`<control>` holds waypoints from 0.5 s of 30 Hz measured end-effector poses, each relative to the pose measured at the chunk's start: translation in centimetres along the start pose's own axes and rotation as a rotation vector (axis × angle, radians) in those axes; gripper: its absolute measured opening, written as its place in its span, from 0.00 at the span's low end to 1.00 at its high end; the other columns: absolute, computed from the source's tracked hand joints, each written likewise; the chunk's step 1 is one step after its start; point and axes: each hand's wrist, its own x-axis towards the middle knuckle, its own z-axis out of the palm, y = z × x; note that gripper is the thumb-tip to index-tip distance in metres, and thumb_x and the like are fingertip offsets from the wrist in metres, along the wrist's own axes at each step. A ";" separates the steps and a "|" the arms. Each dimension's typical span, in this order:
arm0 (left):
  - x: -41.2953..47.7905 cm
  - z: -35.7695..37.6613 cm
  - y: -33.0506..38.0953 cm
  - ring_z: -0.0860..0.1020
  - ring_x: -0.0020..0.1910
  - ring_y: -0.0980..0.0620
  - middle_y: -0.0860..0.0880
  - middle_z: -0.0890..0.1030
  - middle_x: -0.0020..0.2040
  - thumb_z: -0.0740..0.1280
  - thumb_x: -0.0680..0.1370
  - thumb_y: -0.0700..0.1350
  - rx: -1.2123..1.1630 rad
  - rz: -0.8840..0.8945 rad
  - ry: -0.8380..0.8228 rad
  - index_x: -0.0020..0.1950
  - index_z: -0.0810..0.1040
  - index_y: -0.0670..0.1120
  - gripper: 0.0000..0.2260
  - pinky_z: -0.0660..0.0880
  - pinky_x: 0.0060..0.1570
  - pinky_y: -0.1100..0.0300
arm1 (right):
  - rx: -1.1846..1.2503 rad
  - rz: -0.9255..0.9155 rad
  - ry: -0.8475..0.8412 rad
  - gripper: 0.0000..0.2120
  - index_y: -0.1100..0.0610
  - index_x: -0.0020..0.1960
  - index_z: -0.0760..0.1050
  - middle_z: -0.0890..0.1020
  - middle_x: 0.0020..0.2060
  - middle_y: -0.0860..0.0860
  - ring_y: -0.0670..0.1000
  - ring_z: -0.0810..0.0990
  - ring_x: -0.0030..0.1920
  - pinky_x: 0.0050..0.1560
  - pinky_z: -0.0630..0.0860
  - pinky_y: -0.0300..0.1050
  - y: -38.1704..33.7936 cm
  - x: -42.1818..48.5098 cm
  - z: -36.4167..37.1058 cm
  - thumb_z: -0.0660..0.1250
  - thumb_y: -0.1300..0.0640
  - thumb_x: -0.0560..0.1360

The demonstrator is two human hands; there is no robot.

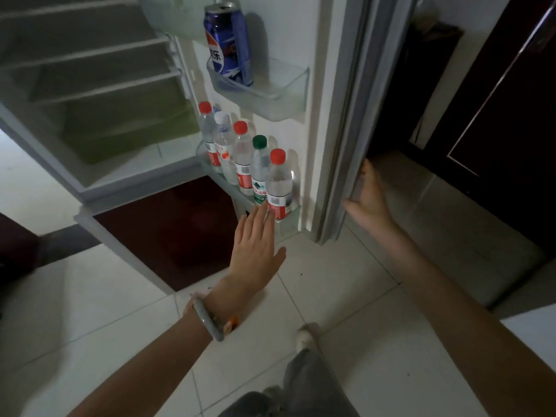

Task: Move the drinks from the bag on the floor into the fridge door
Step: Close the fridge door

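The fridge door (319, 124) stands open. Its lower door shelf (293, 216) holds a row of several water bottles; the nearest has a red cap (279, 185), and beside it stands a green-capped one (260, 167). A blue cola can (228, 43) stands in the upper door shelf (282, 94). My left hand (255, 245) is flat with fingers spread, its fingertips touching the base of the nearest bottle. My right hand (368, 200) rests with open fingers on the door's outer edge. No bag is in view.
The fridge interior (99, 94) with white shelves and a greenish drawer lies to the left, above a dark red lower door (168, 230). Dark cabinets (496, 130) stand to the right. My foot (305, 337) and grey trouser leg are on the white tiled floor.
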 end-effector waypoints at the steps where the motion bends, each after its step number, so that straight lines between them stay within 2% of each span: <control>1: -0.6 -0.4 -0.1 0.69 0.67 0.39 0.37 0.71 0.66 0.75 0.67 0.51 -0.005 0.000 0.003 0.67 0.69 0.36 0.34 0.66 0.65 0.41 | -0.074 -0.023 -0.029 0.39 0.58 0.74 0.56 0.68 0.66 0.58 0.55 0.67 0.66 0.69 0.65 0.51 -0.6 -1.1 0.2 0.71 0.64 0.68; 4: -1.7 -1.6 -0.4 0.68 0.67 0.39 0.37 0.70 0.68 0.74 0.68 0.50 -0.019 -0.024 0.019 0.68 0.67 0.36 0.34 0.63 0.66 0.42 | -0.266 -0.102 -0.128 0.39 0.61 0.75 0.51 0.63 0.69 0.60 0.60 0.62 0.70 0.67 0.61 0.47 -2.2 -3.6 0.8 0.67 0.66 0.70; 7: -2.9 -2.3 -1.0 0.65 0.70 0.40 0.39 0.67 0.70 0.67 0.73 0.53 -0.023 -0.101 0.045 0.70 0.64 0.37 0.32 0.60 0.69 0.43 | -0.370 -0.207 -0.263 0.37 0.63 0.75 0.51 0.59 0.73 0.60 0.58 0.57 0.73 0.69 0.56 0.42 -3.7 -5.2 0.7 0.65 0.67 0.71; 10: -4.4 -3.0 -1.5 0.63 0.71 0.41 0.40 0.65 0.72 0.56 0.75 0.56 -0.006 -0.172 0.070 0.71 0.63 0.38 0.31 0.62 0.68 0.42 | -0.438 -0.421 -0.376 0.38 0.62 0.75 0.52 0.57 0.74 0.58 0.55 0.55 0.74 0.73 0.56 0.46 -4.3 -5.6 0.8 0.64 0.69 0.69; 12: -5.5 -3.6 -1.6 0.60 0.72 0.42 0.40 0.63 0.73 0.53 0.77 0.57 0.032 -0.178 0.060 0.73 0.60 0.38 0.30 0.61 0.69 0.42 | -0.474 -0.526 -0.444 0.39 0.59 0.76 0.52 0.57 0.75 0.57 0.54 0.55 0.74 0.73 0.54 0.45 -4.8 -5.6 1.5 0.65 0.69 0.68; 14: -6.2 -4.0 -1.8 0.59 0.73 0.42 0.39 0.62 0.73 0.53 0.79 0.56 0.076 -0.176 0.068 0.73 0.58 0.38 0.29 0.60 0.69 0.41 | -0.505 -0.606 -0.495 0.39 0.57 0.76 0.50 0.56 0.75 0.56 0.54 0.54 0.74 0.71 0.51 0.44 -5.6 -5.4 2.5 0.65 0.68 0.70; 15: -6.5 -4.2 -1.9 0.59 0.73 0.41 0.39 0.62 0.73 0.57 0.78 0.55 0.096 -0.179 0.077 0.74 0.58 0.39 0.29 0.60 0.69 0.41 | -0.510 -0.642 -0.517 0.39 0.55 0.76 0.50 0.55 0.75 0.56 0.55 0.53 0.75 0.71 0.52 0.44 -6.1 -5.3 3.2 0.65 0.67 0.70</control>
